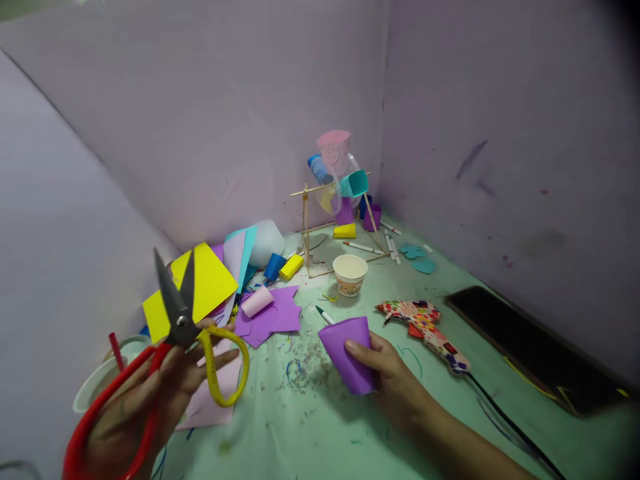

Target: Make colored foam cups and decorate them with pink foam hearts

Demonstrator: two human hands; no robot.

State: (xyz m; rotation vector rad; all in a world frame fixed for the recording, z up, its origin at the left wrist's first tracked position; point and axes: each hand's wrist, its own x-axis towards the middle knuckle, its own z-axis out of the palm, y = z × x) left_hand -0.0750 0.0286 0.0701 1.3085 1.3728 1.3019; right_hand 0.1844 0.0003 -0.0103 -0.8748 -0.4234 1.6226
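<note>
My left hand is at the lower left, holding a pair of scissors with one red and one yellow handle. The scissors point up and their blades stand slightly apart. Between thumb and fingers, my right hand grips a purple paper cup, tilted and flattened at the rim. A marker with a dark tip shows just behind the purple cup, and part of it is hidden. Beyond it stands a white printed paper cup, upright on the green table.
A floral glue gun with a black cord lies right, near a dark phone-like slab. A stick frame holding coloured cups stands at the back. Yellow paper, purple paper and a white bowl are left.
</note>
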